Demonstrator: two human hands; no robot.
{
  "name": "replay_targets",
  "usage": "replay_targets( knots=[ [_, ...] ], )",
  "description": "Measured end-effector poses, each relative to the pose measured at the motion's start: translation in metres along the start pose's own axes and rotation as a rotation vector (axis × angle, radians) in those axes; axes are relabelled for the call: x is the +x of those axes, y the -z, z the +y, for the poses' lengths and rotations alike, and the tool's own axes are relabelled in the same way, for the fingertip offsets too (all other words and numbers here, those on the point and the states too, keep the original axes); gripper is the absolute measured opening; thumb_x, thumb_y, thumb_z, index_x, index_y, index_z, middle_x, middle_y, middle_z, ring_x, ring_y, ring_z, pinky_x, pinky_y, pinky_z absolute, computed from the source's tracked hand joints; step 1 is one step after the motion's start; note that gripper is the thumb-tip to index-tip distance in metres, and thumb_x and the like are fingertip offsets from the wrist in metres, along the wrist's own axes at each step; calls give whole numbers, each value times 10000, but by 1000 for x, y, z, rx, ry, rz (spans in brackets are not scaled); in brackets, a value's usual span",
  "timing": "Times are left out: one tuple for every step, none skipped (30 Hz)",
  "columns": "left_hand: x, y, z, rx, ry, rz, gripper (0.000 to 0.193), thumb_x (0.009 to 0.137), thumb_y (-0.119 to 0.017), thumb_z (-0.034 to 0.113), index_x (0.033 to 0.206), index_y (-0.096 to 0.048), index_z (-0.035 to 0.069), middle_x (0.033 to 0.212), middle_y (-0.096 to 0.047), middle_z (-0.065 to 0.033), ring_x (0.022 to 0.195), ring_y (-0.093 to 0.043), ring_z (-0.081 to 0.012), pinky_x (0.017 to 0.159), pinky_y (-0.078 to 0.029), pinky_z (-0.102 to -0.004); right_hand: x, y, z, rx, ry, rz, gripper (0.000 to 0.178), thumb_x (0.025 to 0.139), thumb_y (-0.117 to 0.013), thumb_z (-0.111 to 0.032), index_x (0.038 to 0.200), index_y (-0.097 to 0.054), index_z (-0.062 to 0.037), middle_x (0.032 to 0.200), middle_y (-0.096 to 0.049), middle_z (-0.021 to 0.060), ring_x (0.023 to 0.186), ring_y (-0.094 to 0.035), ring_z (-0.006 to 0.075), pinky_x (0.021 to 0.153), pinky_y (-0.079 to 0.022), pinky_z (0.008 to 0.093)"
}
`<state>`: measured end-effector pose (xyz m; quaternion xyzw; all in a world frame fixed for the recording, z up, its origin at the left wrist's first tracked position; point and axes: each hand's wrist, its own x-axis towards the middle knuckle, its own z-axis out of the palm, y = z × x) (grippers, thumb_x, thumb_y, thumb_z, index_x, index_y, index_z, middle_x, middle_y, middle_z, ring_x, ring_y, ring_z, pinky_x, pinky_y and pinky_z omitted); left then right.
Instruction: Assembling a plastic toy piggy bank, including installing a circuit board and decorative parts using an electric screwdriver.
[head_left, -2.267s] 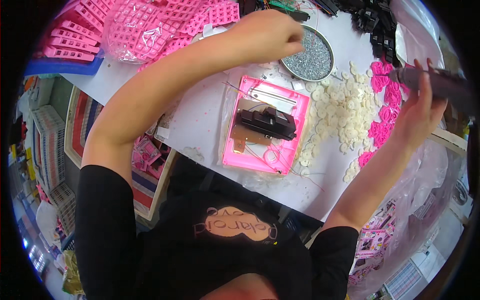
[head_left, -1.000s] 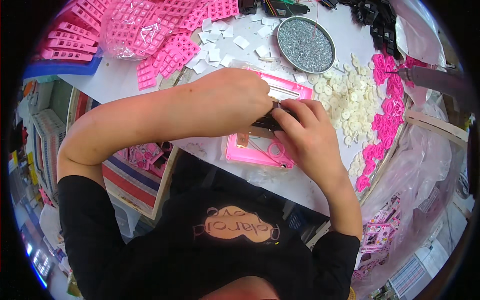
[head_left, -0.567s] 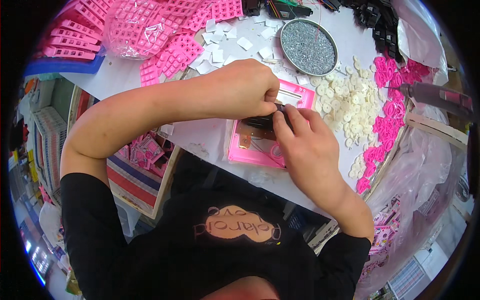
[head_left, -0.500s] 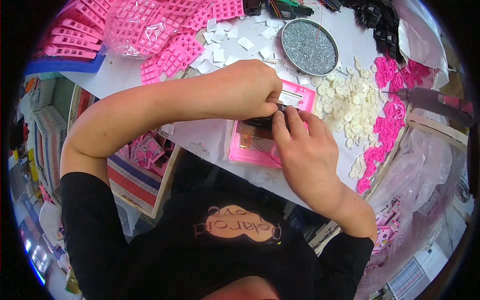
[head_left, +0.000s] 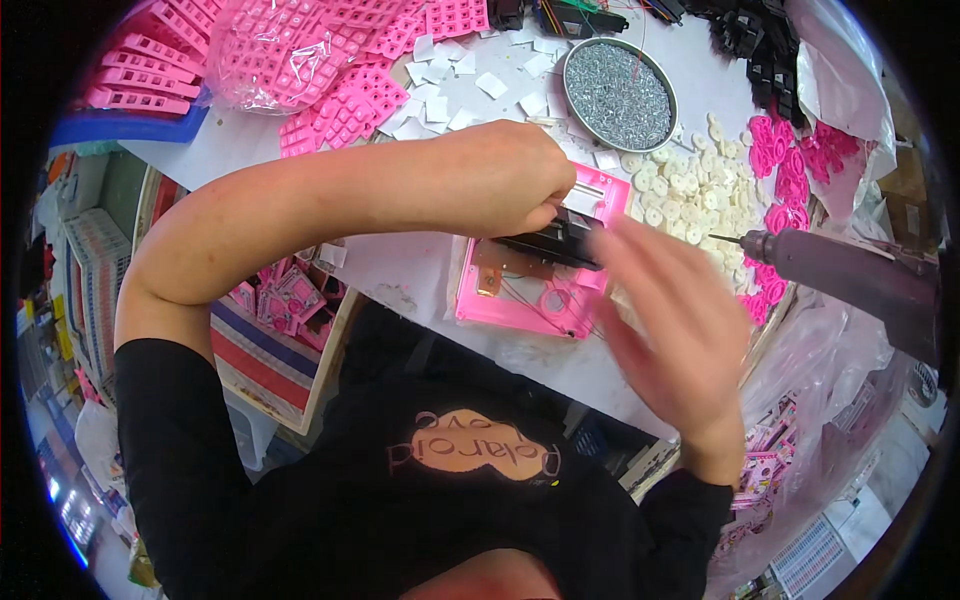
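A pink plastic casing (head_left: 523, 315) lies tilted on the table, its inside facing up with thin wires and a brown board showing. Across its middle sits a long black plastic part (head_left: 560, 243). My left hand (head_left: 525, 180) reaches over from the far side, fingers curled and closed on the black part's upper end. Just right of the casing, my right hand (head_left: 680, 325) is smeared by motion; whether it holds anything cannot be made out. An electric screwdriver (head_left: 850, 275) with a thin bit points leftward, to the right of that hand.
Beyond the casing stands a round tray of small screws (head_left: 620, 95). White plastic discs (head_left: 690, 195) and pink plastic loops (head_left: 790, 200) lie to the right. Pink keypad pieces (head_left: 350, 110), white squares (head_left: 490, 86) and black parts (head_left: 770, 70) cover the far side. An open drawer (head_left: 270, 350) is at left.
My right hand has let go of the black part and moved right and nearer to me. The screwdriver has swung down and leftward. My left hand stays at the black part.
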<state>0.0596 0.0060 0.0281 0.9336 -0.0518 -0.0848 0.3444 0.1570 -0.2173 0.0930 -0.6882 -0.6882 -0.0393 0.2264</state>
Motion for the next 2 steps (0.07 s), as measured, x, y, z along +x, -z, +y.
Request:
replay_targets(
  knots=[
    [5,2,-1,-8,-33,-23,155,835,-685,151,835,-690,-4,813,-689,-207,783,-667,-387,726,-518,-473,-7,26,-1,-65,-28,169,382,868,-629,-92,1226,-651,39,1085,-706,173,885,-675,293,806,-553,373],
    [15,9,-2,-18,-21,-2,168,839,-692,170,849,-700,3,819,-694,-208,792,-675,-384,736,-523,-471,-9,30,-3,-85,-46,166,382,868,-629,-92,1226,-651,39,1085,-706,173,885,-675,293,806,-553,373]
  ],
)
